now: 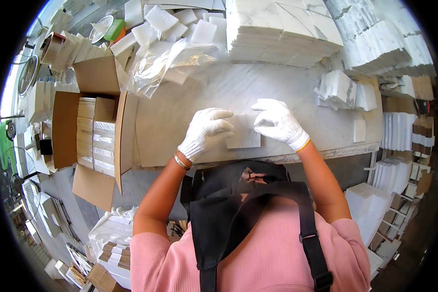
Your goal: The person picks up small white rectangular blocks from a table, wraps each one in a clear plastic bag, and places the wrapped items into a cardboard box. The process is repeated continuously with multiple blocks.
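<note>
A square white tile lies flat on the pale marble-topped table between my hands, near its front edge. My left hand, in a white knit glove, is at the tile's left side, its fingers apart and curved toward it. From the right, my right hand, gloved the same way, reaches toward the tile's far right corner with thumb and forefinger spread. Neither hand visibly grips anything. Whether the fingertips touch the tile, I cannot tell. The tile's far part blends with the pale tabletop.
An open cardboard box with wrapped packs inside stands at the left. Clear plastic bags and white foam pieces lie at the back left. Tall marble tile stacks fill the back. A small tile pile and a lone white piece are at the right.
</note>
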A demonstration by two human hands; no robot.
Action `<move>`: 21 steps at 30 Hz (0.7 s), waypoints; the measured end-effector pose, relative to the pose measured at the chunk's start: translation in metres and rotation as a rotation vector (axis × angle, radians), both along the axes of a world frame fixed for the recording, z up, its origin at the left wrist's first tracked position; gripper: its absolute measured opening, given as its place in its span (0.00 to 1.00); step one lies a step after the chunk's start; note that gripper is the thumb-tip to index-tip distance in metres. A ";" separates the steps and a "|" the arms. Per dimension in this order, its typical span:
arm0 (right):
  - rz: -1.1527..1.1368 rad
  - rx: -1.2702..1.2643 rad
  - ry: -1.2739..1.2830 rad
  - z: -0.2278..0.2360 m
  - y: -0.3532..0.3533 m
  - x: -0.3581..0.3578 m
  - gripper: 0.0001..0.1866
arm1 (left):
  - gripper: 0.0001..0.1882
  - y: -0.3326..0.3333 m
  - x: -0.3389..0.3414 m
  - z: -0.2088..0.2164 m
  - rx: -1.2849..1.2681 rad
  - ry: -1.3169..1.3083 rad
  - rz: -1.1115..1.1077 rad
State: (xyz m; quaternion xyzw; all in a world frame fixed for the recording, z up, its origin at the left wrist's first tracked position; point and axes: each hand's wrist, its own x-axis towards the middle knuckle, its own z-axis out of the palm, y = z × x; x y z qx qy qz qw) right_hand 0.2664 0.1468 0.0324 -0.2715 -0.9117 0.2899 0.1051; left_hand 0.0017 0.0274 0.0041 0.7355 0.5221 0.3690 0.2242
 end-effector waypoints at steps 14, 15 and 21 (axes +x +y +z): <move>0.073 0.148 -0.025 -0.002 -0.055 0.031 0.12 | 0.10 -0.034 0.009 -0.021 -0.018 0.178 -0.038; 0.087 0.145 -0.030 -0.001 -0.054 0.030 0.14 | 0.10 -0.036 0.008 -0.022 -0.014 0.172 -0.031; 0.049 0.284 0.058 -0.017 -0.063 0.018 0.12 | 0.13 -0.041 0.009 -0.023 0.081 0.150 -0.054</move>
